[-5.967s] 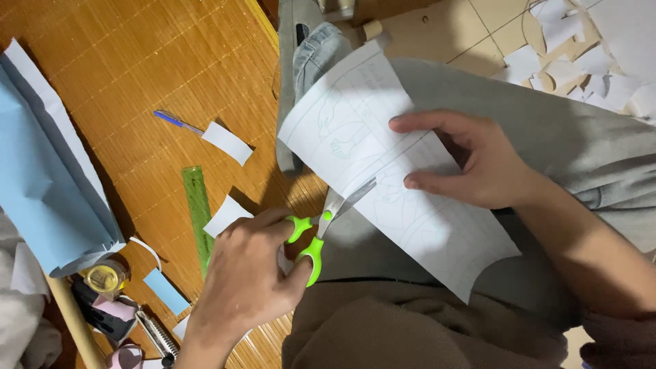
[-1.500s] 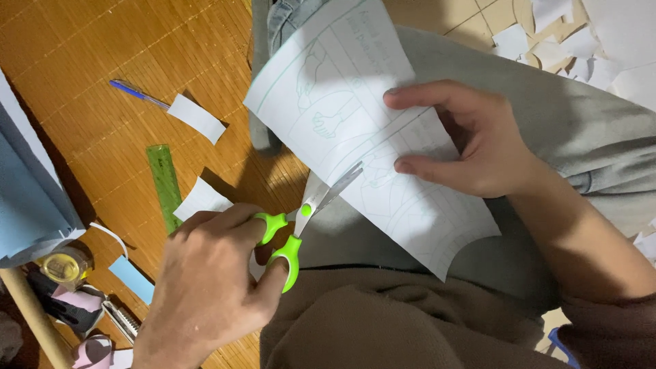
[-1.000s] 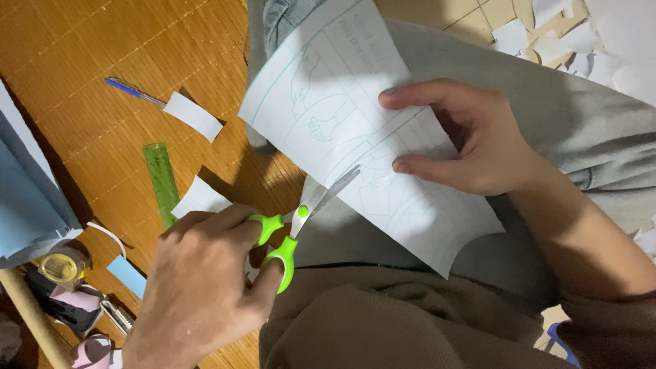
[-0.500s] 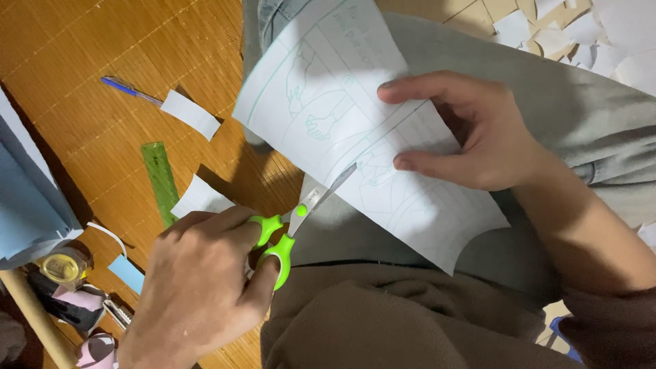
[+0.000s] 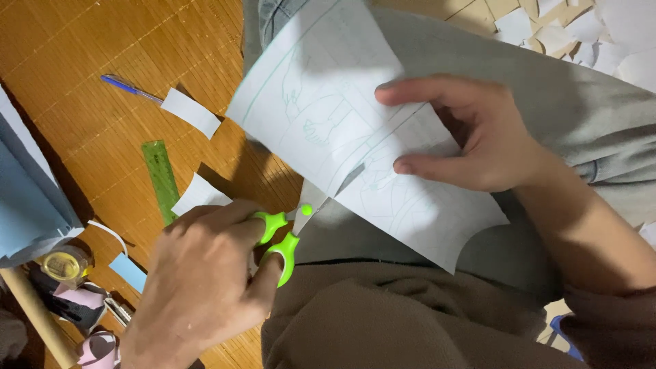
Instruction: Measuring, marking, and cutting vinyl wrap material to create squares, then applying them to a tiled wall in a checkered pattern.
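Just beyond the left hand (image 5: 205, 280) gripping green-handled scissors (image 5: 290, 232), the right hand (image 5: 478, 137) pinches the white pencil-sketched paper sheet (image 5: 328, 109) taut so the blades bite cleanly.

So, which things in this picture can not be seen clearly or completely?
- Scissors blades: head view, partly hidden under the paper sheet.
- Left hand fingertips: hidden inside the green handles and behind the hand itself.
- Drawing on the sheet: lines too faint to tell the subject.
- Right hand thumb: behind the sheet.
- Tape roll: partly in shadow near the left edge.

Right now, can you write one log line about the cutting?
left hand: green scissors | right hand: holds drawn paper sheet | blades in paper
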